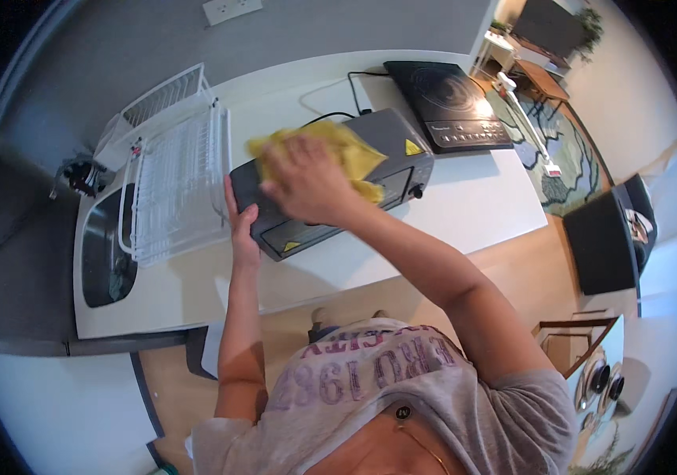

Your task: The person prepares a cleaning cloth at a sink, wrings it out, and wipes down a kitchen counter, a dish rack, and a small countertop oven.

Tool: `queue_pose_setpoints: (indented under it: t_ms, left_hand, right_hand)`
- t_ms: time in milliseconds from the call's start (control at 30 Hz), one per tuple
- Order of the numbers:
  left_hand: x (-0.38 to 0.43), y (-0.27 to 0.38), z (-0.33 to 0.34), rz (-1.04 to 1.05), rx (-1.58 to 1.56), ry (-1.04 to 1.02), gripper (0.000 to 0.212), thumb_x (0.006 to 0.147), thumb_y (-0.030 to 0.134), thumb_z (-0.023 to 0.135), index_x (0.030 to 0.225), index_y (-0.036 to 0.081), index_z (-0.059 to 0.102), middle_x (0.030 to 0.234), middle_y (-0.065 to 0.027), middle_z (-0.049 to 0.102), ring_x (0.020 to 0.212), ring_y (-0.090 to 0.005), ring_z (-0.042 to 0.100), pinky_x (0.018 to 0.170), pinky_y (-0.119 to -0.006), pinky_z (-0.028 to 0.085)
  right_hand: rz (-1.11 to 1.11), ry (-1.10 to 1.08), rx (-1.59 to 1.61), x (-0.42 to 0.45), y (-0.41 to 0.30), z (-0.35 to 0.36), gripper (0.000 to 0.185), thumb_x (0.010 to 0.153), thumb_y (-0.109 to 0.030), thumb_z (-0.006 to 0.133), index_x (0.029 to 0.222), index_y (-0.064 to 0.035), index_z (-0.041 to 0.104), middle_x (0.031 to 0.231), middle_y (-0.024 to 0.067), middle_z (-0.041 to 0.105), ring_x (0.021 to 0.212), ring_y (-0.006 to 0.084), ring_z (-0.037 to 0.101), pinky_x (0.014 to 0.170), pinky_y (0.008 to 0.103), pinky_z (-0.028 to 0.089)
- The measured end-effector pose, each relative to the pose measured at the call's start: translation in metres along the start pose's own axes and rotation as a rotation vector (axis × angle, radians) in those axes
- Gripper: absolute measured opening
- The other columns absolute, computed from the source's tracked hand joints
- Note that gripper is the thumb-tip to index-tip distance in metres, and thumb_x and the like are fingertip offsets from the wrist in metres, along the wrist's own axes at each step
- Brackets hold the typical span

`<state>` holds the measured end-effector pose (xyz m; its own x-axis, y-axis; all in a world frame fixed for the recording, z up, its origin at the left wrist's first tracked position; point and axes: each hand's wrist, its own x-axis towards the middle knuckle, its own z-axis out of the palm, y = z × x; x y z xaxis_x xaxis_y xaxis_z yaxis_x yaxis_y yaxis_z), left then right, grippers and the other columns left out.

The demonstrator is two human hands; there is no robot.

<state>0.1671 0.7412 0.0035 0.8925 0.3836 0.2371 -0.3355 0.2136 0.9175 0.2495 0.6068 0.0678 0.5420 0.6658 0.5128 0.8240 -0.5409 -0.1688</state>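
Observation:
A grey toaster oven stands at an angle on the white countertop, its door and a black knob facing me. My right hand presses a yellow cloth onto the oven's top; hand and cloth are slightly blurred. Part of the cloth hangs over the front edge. My left hand braces the oven's left end, with the thumb at the front corner and the fingers along the side. Yellow warning stickers mark the oven's top right and its door.
To the left, a white wire dish rack stands beside and partly over a steel sink. A black induction cooktop sits right of the oven. Black cords run behind them. A white stick vacuum lies beyond the counter's right end.

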Motion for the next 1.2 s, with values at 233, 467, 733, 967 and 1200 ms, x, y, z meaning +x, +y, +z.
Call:
queue_pose_setpoints:
  t_ms: [233,467,733,967,1200]
  left_hand:
    - [0.005,0.002,-0.012,-0.069,0.065,0.041,0.075,0.072,0.011,0.049,0.138,0.008,0.016,0.136,-0.0093,0.027,0.123,-0.0221,0.029,0.102,-0.030,0.021]
    - [0.010,0.008,-0.009,-0.071,0.090,0.041,0.081,0.068,0.010,0.051,0.139,0.009,0.013,0.138,-0.0107,0.023,0.125,-0.0214,0.026,0.103,-0.030,0.017]
    - [0.008,-0.002,-0.008,-0.073,-0.147,0.051,0.064,0.089,0.041,0.039,0.139,0.011,0.012,0.141,-0.0080,0.020,0.126,-0.0198,0.025,0.104,-0.032,0.018]
    - [0.005,-0.017,-0.020,-0.117,-0.494,0.097,0.079,0.083,0.065,0.024,0.138,0.010,0.016,0.139,-0.0087,0.025,0.125,-0.0231,0.029,0.105,-0.037,0.021]
    - [0.004,-0.013,-0.028,0.027,-0.328,0.160,0.084,0.081,0.068,0.022,0.137,0.006,0.020,0.136,-0.0129,0.029,0.123,-0.0269,0.031,0.105,-0.039,0.020]
  right_hand:
    - [-0.238,-0.179,0.278,-0.005,0.012,-0.016,0.038,0.084,-0.031,0.049,0.118,-0.0122,0.049,0.123,0.0169,0.046,0.118,0.0293,0.040,0.101,0.0413,0.027]
    - [0.342,0.026,-0.121,-0.028,0.142,-0.027,0.033,0.080,-0.020,0.049,0.108,-0.0038,0.049,0.105,0.0212,0.056,0.100,0.0338,0.053,0.087,0.0427,0.041]
    - [0.160,0.002,-0.022,-0.017,0.098,-0.017,0.038,0.086,-0.028,0.043,0.119,-0.0104,0.045,0.119,0.0186,0.047,0.117,0.0400,0.038,0.096,0.0468,0.033]
    - [-0.183,0.019,0.230,-0.010,-0.063,0.019,0.037,0.081,-0.027,0.051,0.114,-0.0106,0.050,0.118,0.0150,0.051,0.112,0.0311,0.046,0.095,0.0404,0.036]
    - [-0.404,0.240,0.268,-0.062,-0.053,0.055,0.038,0.072,-0.018,0.058,0.109,-0.0112,0.054,0.114,0.0093,0.055,0.111,0.0209,0.049,0.093,0.0365,0.039]
